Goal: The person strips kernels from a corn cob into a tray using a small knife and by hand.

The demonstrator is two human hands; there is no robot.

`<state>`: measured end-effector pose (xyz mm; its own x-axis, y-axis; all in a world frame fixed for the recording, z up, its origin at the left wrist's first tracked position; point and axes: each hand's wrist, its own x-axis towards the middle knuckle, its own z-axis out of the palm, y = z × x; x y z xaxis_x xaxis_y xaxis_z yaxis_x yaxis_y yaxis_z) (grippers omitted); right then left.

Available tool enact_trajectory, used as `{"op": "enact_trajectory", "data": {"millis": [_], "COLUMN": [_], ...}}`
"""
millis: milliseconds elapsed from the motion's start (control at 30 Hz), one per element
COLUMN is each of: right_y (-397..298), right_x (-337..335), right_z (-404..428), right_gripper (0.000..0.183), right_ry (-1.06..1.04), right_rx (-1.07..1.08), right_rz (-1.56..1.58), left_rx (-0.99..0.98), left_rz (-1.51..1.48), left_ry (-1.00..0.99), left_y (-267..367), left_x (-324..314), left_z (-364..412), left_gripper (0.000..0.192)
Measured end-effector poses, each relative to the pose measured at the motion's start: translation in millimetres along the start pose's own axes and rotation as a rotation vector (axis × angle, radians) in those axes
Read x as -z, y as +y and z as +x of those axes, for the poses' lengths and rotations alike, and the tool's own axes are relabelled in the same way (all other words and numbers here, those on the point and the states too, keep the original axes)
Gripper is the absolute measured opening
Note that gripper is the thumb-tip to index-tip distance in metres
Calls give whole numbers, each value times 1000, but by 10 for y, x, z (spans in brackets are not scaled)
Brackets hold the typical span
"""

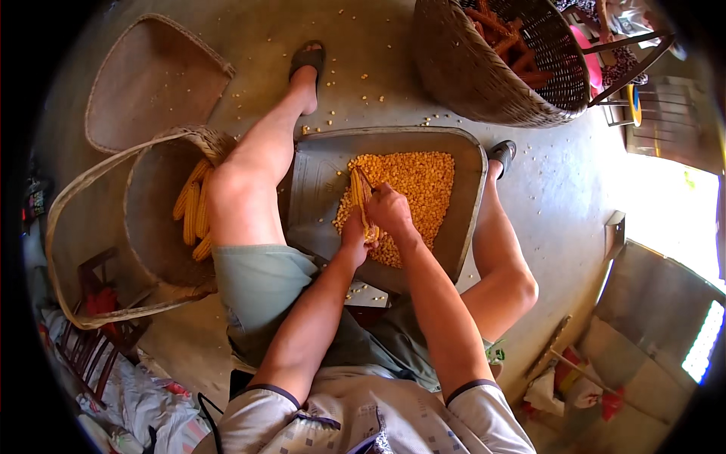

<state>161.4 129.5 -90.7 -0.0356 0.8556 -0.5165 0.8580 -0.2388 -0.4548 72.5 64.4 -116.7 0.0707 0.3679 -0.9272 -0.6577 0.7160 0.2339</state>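
Note:
An ear of corn (358, 196) lies in the grip of my left hand (354, 231), partly stripped so that bare cob shows along its right side. My right hand (391, 211) is closed around a thin, dark pointed tool (366, 179), whose tip reaches towards the upper part of the ear; its handle is hidden in my fist. Both hands are over a shallow grey metal scoop-shaped pan (317, 221), set between my legs. Loose yellow kernels (422, 187) are heaped in the pan beneath and beyond my hands.
Left of my leg, a handled woven basket (153, 227) holds several ears of corn (193, 210). A flat woven scoop (159, 79) lies beyond it. A large basket (482, 74) at upper right contains reddish bare cobs (505, 40). Kernels are scattered on the floor (363, 57).

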Motion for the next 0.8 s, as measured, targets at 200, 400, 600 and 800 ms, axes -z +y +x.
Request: {"op": "enact_trajectory", "data": {"millis": [200,400,600,800], "right_y": [716,800,686,535], "right_x": [-168,-193,-44,352], "right_z": [-411,-506,-464,-680], "right_gripper": [16,19,29,50], "right_ry": [351,313,369,246], "right_rx": [158,-36,0,-127], "right_rz": [73,3,17,749], "left_rx": [48,-35,-77,-67], "left_rz": [60,168,77,152], "left_ry": [35,40,-78,-433], "left_y": [-151,-111,34,156], "left_x": [59,176,112,-104], "left_z": [206,234,20,-560], "left_gripper": [58,60,38,38]}}
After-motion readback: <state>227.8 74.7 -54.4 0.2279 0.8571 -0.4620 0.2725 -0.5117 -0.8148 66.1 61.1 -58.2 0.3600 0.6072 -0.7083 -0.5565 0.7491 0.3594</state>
